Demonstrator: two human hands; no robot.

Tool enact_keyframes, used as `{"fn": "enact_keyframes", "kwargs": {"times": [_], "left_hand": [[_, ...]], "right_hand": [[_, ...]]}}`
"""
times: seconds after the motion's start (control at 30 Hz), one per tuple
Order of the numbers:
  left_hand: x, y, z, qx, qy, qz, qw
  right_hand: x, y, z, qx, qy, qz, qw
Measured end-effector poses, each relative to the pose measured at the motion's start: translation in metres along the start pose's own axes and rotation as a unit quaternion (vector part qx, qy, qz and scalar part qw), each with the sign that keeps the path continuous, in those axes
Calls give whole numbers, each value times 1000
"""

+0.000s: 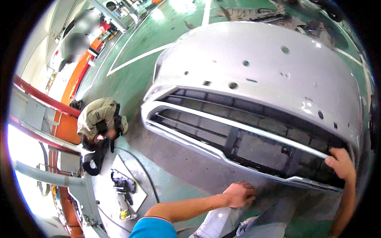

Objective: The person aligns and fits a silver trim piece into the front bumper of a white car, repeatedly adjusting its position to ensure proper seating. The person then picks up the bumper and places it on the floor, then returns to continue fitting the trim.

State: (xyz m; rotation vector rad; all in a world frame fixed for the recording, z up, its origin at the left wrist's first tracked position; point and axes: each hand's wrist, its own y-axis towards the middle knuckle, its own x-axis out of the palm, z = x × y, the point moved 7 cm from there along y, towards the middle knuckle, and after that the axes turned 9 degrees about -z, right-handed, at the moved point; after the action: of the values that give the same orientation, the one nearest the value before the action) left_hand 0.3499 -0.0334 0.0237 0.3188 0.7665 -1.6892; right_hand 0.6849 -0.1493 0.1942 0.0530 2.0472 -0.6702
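Observation:
A large silver-grey car bumper cover [254,47] with several holes lies across the floor before me, its black mesh grille [258,148] toward me. Along the grille runs a bright silver trim strip [242,126]. My right hand [342,163] is closed around the right end of that strip, thumb and fingers at its tip. My left hand [239,194] rests by my knee, below the bumper's near edge and apart from it. Its fingers curl inward, and whatever they may hold is hidden.
To the left a person [97,121] in a khaki top crouches, bent over. A dark hose [145,170] curves over the green floor near a white board [139,194] with tools and cloth on it. Lift posts and pipes stand at the left edge; dark car parts [258,15] lie behind the bumper.

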Motion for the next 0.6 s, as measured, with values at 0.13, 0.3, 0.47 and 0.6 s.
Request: {"fn": "enact_keyframes", "kwargs": {"times": [0.13,0.3,0.47,0.6], "left_hand": [[3,-75,-15,-139,-17,-30,990],[17,-158,13,-251,-80,-100,960],[60,-253,26,-343,-250,-86,901],[144,-386,8,-301,-164,-50,938]], "right_hand": [[-3,-5,-22,127,70,-99,984],[-25,-29,-71,202,59,-68,975],[-48,-121,-99,255,151,-84,951],[18,-179,-101,276,269,-239,891]]}}
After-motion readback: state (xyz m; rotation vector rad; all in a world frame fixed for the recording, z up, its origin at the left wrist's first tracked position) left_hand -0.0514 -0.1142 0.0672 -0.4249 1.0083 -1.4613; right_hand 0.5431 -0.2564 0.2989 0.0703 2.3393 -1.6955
